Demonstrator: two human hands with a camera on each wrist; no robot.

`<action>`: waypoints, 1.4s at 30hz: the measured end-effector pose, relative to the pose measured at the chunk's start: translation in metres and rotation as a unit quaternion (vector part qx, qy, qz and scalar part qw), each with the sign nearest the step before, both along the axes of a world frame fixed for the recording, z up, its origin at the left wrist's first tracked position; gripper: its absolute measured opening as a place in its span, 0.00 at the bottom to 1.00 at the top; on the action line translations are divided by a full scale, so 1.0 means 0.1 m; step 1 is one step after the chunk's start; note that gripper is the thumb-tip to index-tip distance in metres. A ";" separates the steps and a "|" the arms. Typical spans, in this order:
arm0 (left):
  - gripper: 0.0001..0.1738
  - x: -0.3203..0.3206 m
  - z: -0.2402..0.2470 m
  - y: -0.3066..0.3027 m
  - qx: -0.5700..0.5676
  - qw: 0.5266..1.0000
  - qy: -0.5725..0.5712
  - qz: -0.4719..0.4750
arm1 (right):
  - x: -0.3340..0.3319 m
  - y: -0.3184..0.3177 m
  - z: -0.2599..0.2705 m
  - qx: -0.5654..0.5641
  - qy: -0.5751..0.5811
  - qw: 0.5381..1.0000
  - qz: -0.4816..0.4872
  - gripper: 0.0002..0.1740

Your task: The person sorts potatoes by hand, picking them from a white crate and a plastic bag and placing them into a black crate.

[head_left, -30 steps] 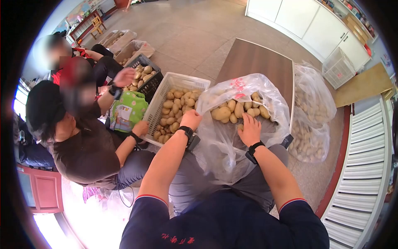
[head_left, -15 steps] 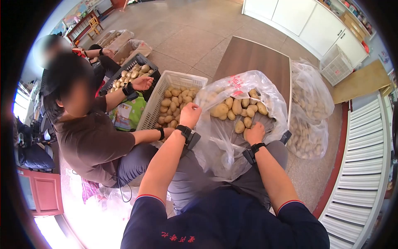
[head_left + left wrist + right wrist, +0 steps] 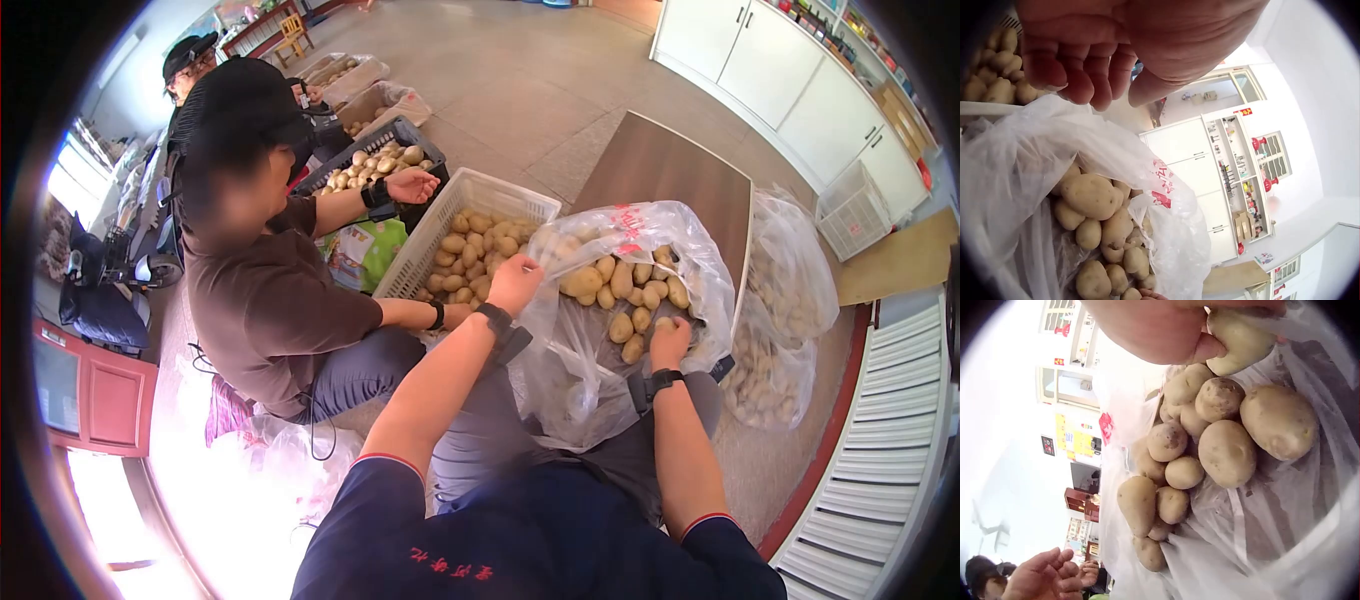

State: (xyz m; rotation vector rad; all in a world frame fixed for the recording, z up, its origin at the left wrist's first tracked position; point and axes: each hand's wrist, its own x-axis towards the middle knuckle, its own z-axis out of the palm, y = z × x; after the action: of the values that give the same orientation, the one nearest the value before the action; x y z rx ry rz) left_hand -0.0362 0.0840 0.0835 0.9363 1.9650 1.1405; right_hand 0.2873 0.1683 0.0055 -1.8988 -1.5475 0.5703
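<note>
A clear plastic bag (image 3: 570, 375) with red print lies open on its side, with potatoes (image 3: 622, 278) spilling toward its mouth. My right hand (image 3: 668, 343) is inside the mouth. In the right wrist view its thumb and fingers grip a pale potato (image 3: 1239, 342) just above several others. My left hand (image 3: 515, 284) hovers between the bag's left edge and the white crate (image 3: 505, 190). The left wrist view shows its fingers (image 3: 1079, 78) loosely bent, with nothing between them and the thumb.
Potatoes fill the white crate and a black crate (image 3: 425, 140) beyond it. A person in a brown shirt (image 3: 270, 290) sits at my left, one arm over the crates. Behind the bag is a brown board (image 3: 660, 170). Full potato bags (image 3: 785, 300) stand at the right.
My right hand has gone from lying over the potatoes to gripping one nearer me. A few potatoes now lie closer to the bag's mouth. The head view has turned left.
</note>
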 end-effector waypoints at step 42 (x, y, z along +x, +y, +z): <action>0.32 0.22 0.44 -0.11 -0.038 0.951 -0.175 -0.252 | -1.01 -0.47 0.93 -0.382 0.466 0.759 0.248 0.29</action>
State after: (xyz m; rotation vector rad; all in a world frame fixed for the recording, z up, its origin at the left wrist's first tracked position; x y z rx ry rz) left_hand -0.0141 0.0728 0.1276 1.0360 1.3682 0.8563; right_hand 0.1867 0.1214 0.0984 -1.1789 -1.1199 2.2567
